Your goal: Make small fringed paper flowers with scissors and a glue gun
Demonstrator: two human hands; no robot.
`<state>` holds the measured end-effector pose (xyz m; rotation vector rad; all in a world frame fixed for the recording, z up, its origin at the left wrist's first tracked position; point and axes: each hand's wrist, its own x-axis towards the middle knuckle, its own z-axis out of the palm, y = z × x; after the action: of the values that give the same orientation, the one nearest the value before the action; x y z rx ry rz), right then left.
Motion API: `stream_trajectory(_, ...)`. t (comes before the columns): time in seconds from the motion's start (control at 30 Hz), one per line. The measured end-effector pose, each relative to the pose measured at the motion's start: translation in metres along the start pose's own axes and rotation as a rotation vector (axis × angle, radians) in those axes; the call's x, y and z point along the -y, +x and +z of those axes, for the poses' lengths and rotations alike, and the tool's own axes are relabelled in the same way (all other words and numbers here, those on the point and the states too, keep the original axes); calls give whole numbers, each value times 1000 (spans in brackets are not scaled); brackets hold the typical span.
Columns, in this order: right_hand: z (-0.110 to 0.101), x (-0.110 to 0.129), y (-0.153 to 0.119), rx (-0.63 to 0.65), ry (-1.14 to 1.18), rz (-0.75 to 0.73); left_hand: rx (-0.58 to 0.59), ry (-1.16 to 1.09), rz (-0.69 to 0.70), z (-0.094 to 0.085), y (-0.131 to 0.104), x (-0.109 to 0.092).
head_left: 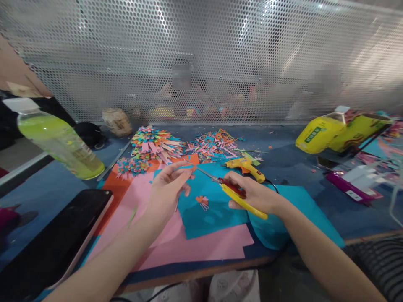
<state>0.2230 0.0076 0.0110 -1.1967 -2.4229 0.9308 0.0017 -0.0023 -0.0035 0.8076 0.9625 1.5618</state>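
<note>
- Scissors with yellow and dark red handles (244, 202) sit in the right hand (256, 193), right of the frame's centre; its fingers curl around the handles, and the metal blades point to the upper left.
- Left hand (168, 184), near the centre, has its thumb and forefinger pinching a small orange paper piece (194, 168) beside the blade tips; its other fingers are bent.
- Small orange and pink paper flower (202, 201) lies between the hands, on a turquoise paper sheet (201, 224).
- Pink paper sheets (189, 248) extend below and left of it, with orange paper (111, 188) further left; another turquoise sheet (302, 209) lies under the right forearm.
- Multicoloured fringed paper ball (154, 142) rests above the left hand, a smaller fringed cluster (134, 166) just below it, and a heap of paper clippings (217, 142) to its right.
- Yellow glue gun (248, 166) with a dark cord lies above the right hand.
- Clear bottle of yellow-green liquid (59, 140) appears at upper left, a black phone (56, 239) at lower left.
- Yellow bottle with a white cap (319, 133) and purple-and-white plastic object (352, 187) are at right, on the blue desk (283, 167).
- Perforated metal panel (201, 50) fills the top.
</note>
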Motion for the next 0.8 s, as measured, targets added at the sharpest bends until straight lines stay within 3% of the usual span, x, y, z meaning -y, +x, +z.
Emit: stream_trajectory(0.8, -1, 0, 0, 11, 29, -10, 16, 21, 3, 0, -1, 1)
